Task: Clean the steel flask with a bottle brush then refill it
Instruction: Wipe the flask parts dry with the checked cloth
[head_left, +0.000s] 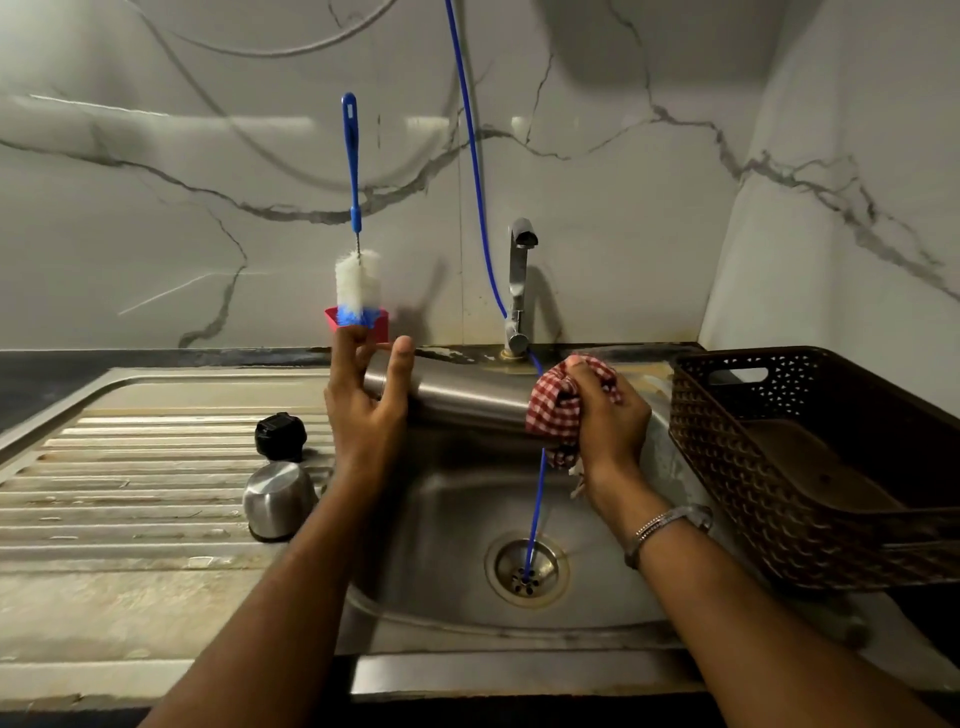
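The steel flask (462, 397) lies on its side in the air above the sink basin (457, 525). My left hand (366, 410) holds its left end between thumb and fingers. At the flask's right end my right hand (610, 413) grips a red-and-white checked cloth (553, 408) wrapped round it. The bottle brush (356, 270), with a blue handle and white bristles, stands upright in a red holder (383, 325) at the back wall, behind my left hand. On the drainboard sit the black stopper (280, 435) and the steel cup lid (278, 500).
A steel tap (519, 283) stands behind the sink, with no water visibly running. A thin blue tube (535, 512) hangs from above into the drain (525, 571). A brown plastic basket (810, 467) sits right of the sink. The ribbed drainboard (130, 499) lies to the left.
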